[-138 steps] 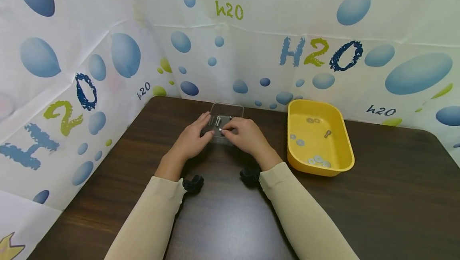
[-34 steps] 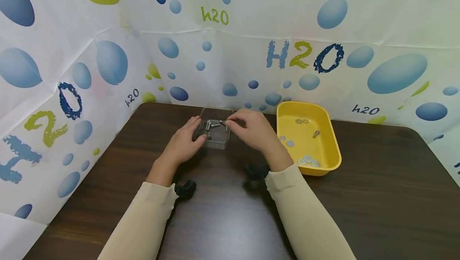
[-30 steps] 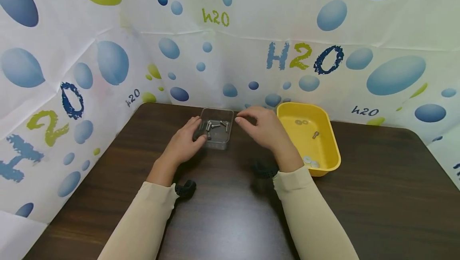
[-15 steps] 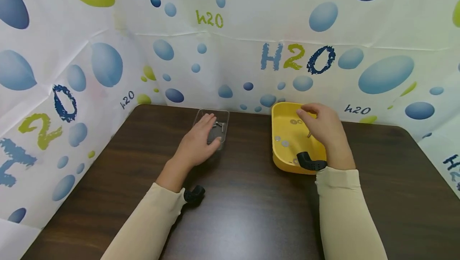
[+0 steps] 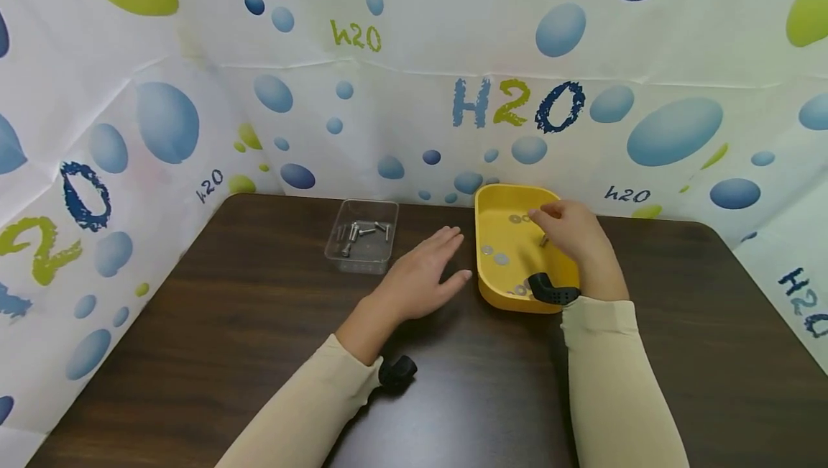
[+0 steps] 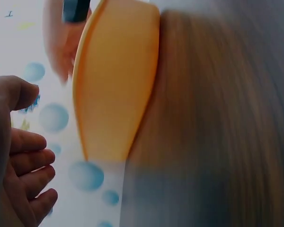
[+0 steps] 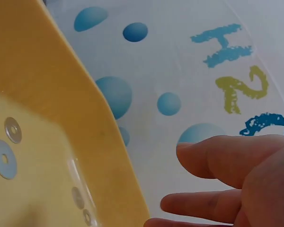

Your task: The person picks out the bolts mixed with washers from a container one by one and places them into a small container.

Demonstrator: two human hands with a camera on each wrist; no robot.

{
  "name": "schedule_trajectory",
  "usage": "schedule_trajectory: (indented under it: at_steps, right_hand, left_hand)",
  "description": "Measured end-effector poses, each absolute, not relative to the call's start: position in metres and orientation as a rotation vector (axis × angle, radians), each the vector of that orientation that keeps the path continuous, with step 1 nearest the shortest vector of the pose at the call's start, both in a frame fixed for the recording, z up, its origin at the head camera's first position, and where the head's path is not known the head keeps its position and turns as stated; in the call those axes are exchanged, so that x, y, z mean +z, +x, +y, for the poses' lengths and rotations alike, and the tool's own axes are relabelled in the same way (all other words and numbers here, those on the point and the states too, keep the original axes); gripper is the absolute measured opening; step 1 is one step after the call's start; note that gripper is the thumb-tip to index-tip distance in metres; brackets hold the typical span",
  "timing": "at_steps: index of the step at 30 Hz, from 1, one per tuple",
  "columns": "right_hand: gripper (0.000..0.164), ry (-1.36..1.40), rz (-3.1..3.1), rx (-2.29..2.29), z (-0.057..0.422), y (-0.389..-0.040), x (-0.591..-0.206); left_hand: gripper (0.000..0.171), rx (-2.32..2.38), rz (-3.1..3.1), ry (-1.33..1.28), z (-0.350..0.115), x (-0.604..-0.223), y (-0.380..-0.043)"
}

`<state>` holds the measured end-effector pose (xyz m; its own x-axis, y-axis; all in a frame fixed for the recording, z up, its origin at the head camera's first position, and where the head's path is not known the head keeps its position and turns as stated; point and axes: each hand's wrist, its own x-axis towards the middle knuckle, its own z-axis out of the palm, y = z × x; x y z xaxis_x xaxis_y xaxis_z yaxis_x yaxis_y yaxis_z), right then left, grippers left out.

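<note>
My right hand (image 5: 572, 232) hovers over the yellow tub (image 5: 511, 303), its fingertips above a short bolt (image 5: 543, 241) that shows just beneath them. In the right wrist view the thumb (image 7: 210, 158) and fingers stand apart, with nothing between them. My left hand (image 5: 417, 281) is stretched out flat above the table, close to the tub's left side, and holds nothing. Several flat washers (image 5: 501, 259) lie on the tub's floor, some partly hidden by the right wrist. To the left stands a clear plastic box (image 5: 365, 265) with several metal bolts (image 5: 353, 231) inside.
The dark wooden table (image 5: 259, 353) runs back to a white sheet (image 5: 414, 123) printed with blue drops and "H2O". Black wrist cameras sit under both cuffs, the right one (image 5: 552, 290) over the tub's front part.
My right hand went from the clear box, where it had held a bolt, over to the yellow tub. My left hand let go of the box and moved right, towards the tub.
</note>
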<state>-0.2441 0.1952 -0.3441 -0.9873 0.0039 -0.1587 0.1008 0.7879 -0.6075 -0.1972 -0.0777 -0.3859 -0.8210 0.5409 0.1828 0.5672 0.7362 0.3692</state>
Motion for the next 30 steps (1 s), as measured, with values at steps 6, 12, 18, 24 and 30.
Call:
schedule_trajectory:
  at_steps: [6,12,18,24,30]
  right_hand:
    - [0.078,0.065,2.743,-0.904,0.189,-0.248,-0.354]
    - [0.083,0.048,2.674,-0.858,0.187,-0.252,-0.359]
    - [0.085,0.054,2.629,-0.841,0.183,-0.255,-0.357]
    - [0.087,0.060,2.657,-0.843,0.182,-0.253,-0.352]
    - [0.088,0.065,2.645,-0.843,0.181,-0.249,-0.351]
  left_hand:
    - [0.072,-0.597,-2.945,-0.945,-0.053,-0.390,-0.198]
    - [0.075,-0.597,-2.972,-0.923,-0.048,-0.397,-0.201]
    - [0.073,-0.603,-2.916,-0.952,-0.047,-0.398,-0.202]
    - [0.073,-0.579,-2.903,-0.964,-0.043,-0.401,-0.200]
    - [0.077,-0.616,-2.936,-0.934,-0.040,-0.403,-0.197]
